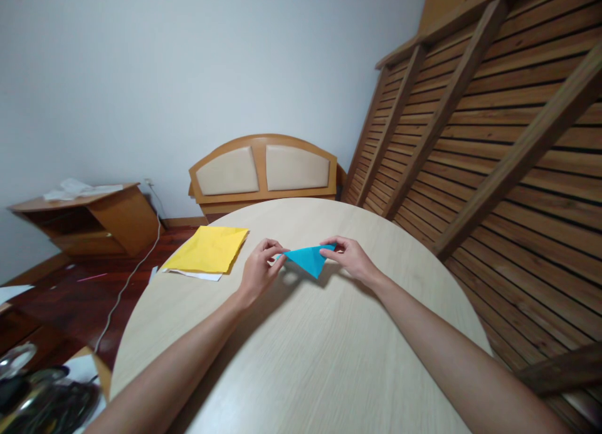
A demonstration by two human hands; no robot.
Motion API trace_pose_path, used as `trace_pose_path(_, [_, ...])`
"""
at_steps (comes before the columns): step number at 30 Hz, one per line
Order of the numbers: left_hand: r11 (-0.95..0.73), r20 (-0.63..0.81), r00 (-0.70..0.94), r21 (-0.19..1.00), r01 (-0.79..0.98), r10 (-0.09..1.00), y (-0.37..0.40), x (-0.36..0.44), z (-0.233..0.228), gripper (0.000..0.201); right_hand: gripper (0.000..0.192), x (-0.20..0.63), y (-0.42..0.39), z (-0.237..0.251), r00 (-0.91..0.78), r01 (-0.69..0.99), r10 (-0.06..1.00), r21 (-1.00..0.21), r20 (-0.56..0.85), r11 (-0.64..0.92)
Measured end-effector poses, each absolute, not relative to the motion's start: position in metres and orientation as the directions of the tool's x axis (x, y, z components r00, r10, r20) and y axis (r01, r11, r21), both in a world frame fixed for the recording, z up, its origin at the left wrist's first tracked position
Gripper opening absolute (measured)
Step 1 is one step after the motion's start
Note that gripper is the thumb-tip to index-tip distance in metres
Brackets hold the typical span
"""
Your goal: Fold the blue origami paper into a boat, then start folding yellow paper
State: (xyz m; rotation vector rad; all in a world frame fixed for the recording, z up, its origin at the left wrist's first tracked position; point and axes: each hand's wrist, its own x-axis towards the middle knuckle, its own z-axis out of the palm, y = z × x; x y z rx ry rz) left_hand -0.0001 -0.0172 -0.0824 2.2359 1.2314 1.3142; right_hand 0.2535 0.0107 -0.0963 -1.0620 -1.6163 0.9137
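Note:
A blue paper (308,259), folded into a triangle with its tip pointing toward me, is held just above the round light-wood table (301,359). My left hand (259,269) pinches its left corner between thumb and fingers. My right hand (350,257) pinches its right corner. Both forearms reach in from the bottom of the view.
A stack of yellow paper (208,248) over white sheets lies at the table's left edge. Behind the table stand a padded wooden headboard (263,169) and a slatted bed frame (493,120) leaning on the right. A low wooden cabinet (84,217) and a cable sit left on the floor.

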Motion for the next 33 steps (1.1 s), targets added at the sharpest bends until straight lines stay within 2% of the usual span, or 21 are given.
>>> trace_pose_path(5, [-0.630, 0.575, 0.300, 0.547, 0.551, 0.762, -0.017, -0.002, -0.082, 0.024, 0.026, 0.255, 0.011, -0.096, -0.147, 0.274, 0.918, -0.877, 0.368, 0.395])
trace_pose_path(11, [-0.675, 0.568, 0.364, 0.610, 0.415, 0.738, -0.019, -0.001, -0.080, 0.031, 0.030, 0.256, 0.011, -0.096, -0.189, 0.241, 0.908, -0.878, 0.375, 0.413])
trace_pose_path(22, [-0.458, 0.434, 0.148, 0.844, 0.278, 0.889, -0.015, 0.005, -0.084, 0.036, 0.027, 0.251, 0.005, -0.092, -0.249, 0.217, 0.901, -0.886, 0.355, 0.409])
trace_pose_path(33, [-0.522, 0.489, 0.187, 0.776, 0.353, 0.852, -0.021, 0.008, -0.078, 0.031, 0.039, 0.245, -0.008, -0.083, -0.411, 0.174, 0.886, -0.936, 0.214, 0.306])
